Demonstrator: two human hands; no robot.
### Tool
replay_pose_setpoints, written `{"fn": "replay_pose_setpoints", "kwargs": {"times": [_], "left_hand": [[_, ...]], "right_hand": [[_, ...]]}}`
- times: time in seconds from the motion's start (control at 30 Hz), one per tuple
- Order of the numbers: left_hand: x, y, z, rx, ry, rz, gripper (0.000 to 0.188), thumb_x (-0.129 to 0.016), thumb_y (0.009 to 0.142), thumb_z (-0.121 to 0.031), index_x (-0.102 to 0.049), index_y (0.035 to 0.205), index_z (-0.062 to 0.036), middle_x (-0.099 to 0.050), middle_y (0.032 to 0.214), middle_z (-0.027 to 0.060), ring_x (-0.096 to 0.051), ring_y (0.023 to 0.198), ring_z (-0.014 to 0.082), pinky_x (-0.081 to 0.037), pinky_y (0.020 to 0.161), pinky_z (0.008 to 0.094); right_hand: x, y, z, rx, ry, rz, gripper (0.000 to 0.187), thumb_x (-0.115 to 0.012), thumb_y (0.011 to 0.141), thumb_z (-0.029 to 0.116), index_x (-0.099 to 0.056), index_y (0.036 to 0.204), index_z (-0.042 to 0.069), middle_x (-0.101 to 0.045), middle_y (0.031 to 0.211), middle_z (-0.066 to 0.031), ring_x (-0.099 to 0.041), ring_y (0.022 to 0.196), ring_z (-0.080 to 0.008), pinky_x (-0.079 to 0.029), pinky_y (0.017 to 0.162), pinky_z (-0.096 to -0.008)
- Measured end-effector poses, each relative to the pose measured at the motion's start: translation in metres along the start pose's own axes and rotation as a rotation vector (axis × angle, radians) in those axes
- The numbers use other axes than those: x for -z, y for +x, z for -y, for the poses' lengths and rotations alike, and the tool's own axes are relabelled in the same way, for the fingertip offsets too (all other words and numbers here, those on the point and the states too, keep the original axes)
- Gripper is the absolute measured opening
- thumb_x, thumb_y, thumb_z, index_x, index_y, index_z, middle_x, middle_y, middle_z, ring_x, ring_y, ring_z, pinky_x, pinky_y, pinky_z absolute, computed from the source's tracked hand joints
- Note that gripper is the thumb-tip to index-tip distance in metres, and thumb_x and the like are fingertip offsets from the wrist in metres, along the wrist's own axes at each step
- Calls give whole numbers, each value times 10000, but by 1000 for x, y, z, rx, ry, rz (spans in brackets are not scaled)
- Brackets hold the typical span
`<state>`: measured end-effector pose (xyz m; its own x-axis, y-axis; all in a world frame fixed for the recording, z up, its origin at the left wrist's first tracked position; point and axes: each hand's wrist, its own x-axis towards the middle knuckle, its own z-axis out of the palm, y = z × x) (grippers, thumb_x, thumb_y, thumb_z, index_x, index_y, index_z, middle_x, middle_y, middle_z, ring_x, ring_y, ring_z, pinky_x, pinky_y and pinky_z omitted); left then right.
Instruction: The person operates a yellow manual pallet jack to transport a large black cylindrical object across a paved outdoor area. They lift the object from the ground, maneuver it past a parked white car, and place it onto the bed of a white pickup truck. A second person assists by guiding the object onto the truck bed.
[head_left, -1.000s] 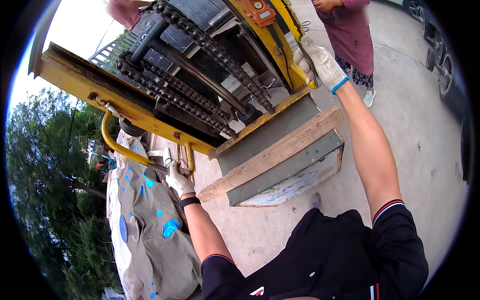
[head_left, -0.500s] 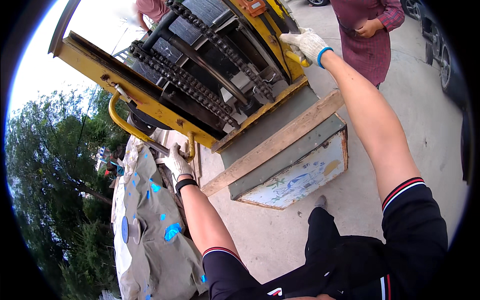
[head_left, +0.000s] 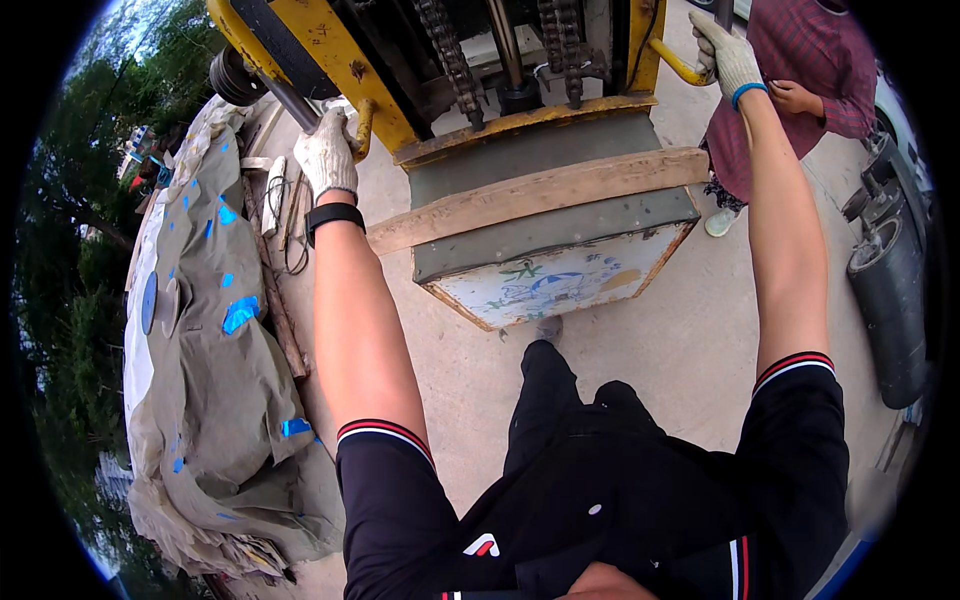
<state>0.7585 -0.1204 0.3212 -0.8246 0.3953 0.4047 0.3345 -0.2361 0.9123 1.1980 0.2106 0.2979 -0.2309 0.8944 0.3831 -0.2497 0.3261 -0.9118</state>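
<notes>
A yellow steel mast frame point(head_left: 385, 100) with roller chains point(head_left: 440, 50) and a metal rod stands in front of me. My left hand point(head_left: 328, 158), in a white knitted glove, wraps round the grey end of a handle bar point(head_left: 292, 104), beside a curved yellow tube. My right hand point(head_left: 730, 62), gloved with a blue cuff, curls at the dark bar point(head_left: 723, 12) on the other side, next to a yellow tube point(head_left: 680, 64). Between my arms, a wooden plank point(head_left: 540, 195) lies across a dark green box point(head_left: 550, 240) with a painted white panel point(head_left: 550, 285).
A person in a checked red garment point(head_left: 815, 60) stands close by my right hand. To the left, a grey-brown tarp with blue patches point(head_left: 215, 330) covers a pile beside timber point(head_left: 280, 320). A dark cylinder point(head_left: 888, 320) and vehicles line the right. Concrete floor point(head_left: 480, 390) lies below.
My view has turned and the frame appears straighter and higher in the picture. Both hands stay at the handle bars, my arms now spread on either side of the box.
</notes>
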Motion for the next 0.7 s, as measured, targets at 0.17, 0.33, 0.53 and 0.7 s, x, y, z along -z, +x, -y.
{"fn": "replay_pose_setpoints", "kwargs": {"times": [0.17,0.33,0.53,0.7], "left_hand": [[12,-5,1,-24,33,-8,180,-666,816,-141,-611,775,25,-566,572,78,-551,449,167,-442,442,315],[20,-19,-11,5,-10,-68,179,-692,811,-146,-638,813,25,-569,574,72,-542,438,157,-424,429,305],[4,-19,13,-53,9,-149,189,-692,774,-217,-665,784,-30,-595,630,47,-557,547,139,-470,536,318],[26,-17,15,-71,130,-159,355,-659,747,-310,-707,890,12,-701,789,209,-705,735,306,-552,687,382]], "right_hand": [[-14,-6,7,-95,50,-67,277,-759,847,328,-615,838,92,-457,567,43,-394,415,-73,-380,415,-253],[-29,-11,10,-76,80,-80,276,-770,832,310,-603,811,92,-480,570,32,-422,412,-93,-381,408,-261],[-6,-6,6,12,61,-59,275,-745,863,298,-584,813,80,-451,544,31,-393,409,-85,-296,405,-247],[-15,5,-2,19,128,-31,254,-740,871,256,-564,815,82,-432,547,30,-344,396,-87,-303,397,-262]]}}
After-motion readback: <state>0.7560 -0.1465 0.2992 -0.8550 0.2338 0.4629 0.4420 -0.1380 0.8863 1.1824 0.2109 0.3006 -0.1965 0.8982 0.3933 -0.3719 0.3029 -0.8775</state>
